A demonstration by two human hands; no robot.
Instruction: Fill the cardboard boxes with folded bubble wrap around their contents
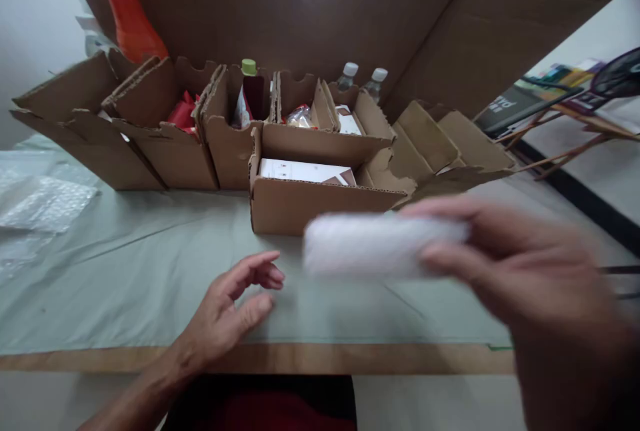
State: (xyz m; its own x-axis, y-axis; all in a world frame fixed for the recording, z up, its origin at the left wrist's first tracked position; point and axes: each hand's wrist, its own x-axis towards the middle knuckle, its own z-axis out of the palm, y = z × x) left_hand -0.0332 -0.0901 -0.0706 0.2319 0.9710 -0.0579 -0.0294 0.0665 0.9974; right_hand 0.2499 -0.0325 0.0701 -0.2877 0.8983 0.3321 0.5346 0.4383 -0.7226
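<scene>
My right hand (pixel 510 257) grips a white oblong bundle (pixel 365 244) by its right end, thumb below and fingers above. Motion blurs both, so the bundle's wrapping and contents cannot be made out. It is held level in front of a low cardboard box (pixel 320 207), above the cloth. Inside that box lies a white carton (pixel 305 171) with brown markings. To the left of the bundle, my left hand (pixel 233 304) hovers near the table's front edge, holding nothing, its fingers loosely bent and apart from the thumb.
Several cardboard bins (pixel 175 157) stand in a row behind, holding red packets, bottles and cartons. An orange bottle (pixel 130 17) rises at the back left. Bubble wrap (pixel 45 197) lies at the left on the green cloth (pixel 150 271). A tall cardboard panel (pixel 275 11) closes off the back.
</scene>
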